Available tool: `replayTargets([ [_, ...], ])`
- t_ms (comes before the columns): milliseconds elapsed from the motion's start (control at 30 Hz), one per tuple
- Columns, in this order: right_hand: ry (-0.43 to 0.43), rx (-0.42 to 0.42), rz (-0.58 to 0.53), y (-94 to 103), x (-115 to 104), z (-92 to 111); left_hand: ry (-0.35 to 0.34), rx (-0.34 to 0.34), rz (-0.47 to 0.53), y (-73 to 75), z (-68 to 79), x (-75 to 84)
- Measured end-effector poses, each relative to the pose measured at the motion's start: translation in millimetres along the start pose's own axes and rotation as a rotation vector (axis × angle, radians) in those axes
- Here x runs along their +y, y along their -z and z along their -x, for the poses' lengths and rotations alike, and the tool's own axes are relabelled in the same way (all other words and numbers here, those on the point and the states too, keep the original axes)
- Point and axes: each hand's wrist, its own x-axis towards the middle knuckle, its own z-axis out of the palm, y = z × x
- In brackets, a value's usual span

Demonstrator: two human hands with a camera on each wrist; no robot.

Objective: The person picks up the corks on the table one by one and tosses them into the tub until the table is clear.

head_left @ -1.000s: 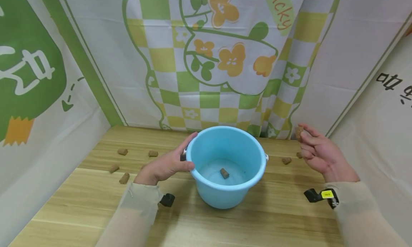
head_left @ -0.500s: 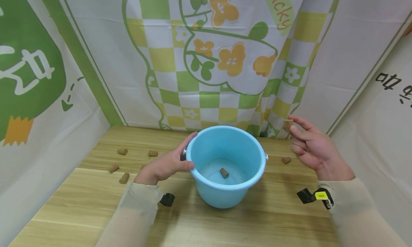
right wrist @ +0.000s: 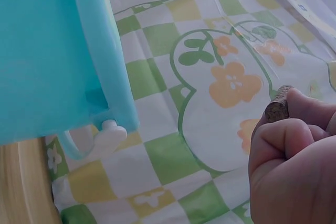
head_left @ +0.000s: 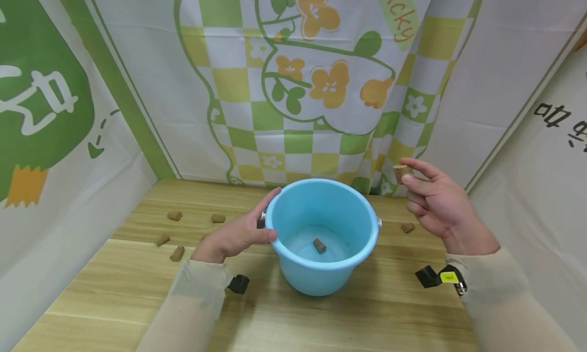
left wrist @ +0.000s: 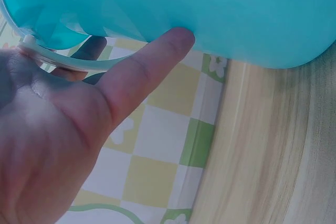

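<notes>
A light-blue bucket stands upright on the wooden table, with one cork lying on its inside floor. At the bucket's left side my left hand is spread against the outer wall near the rim. In the left wrist view its thumb is straight and touches the wall. My right hand, raised to the right of the bucket, pinches another cork between thumb and index finger. The right wrist view shows this pinched cork beside the curled fingers, apart from the bucket.
Several loose corks lie on the table to the left of the left hand. A single cork lies right of the bucket, below the right hand. A patterned curtain hangs along the table's back edge. The bucket has a white handle pivot.
My right hand has moved left and slightly up with its cork, toward the bucket. The left hand and the bucket have stayed in place.
</notes>
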Motion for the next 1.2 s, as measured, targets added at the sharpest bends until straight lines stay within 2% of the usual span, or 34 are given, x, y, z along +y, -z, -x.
replayTargets([
  [300, 0.01, -0.001, 0.07, -10.4, 0, -2, -0.007, -0.001, -0.006, 0.7, -0.5, 0.5],
  [567, -0.026, -0.004, 0.121, -24.0, -2, 0, -0.008, -0.003, -0.002, 1.1, -0.4, 0.7],
  [833, -0.049, 0.003, 0.26, -33.9, 2, -1, -0.002, 0.008, -0.021, 1.0, 0.3, 0.5],
  [967, -0.072, 0.032, 0.325, -37.7, 4, -2, -0.011, -0.001, -0.005, 1.2, -0.1, -0.9],
  [1200, -0.126, 0.085, 0.548, -44.5, 8, -6, -0.019, -0.009, 0.008, 0.2, -0.5, -1.4],
])
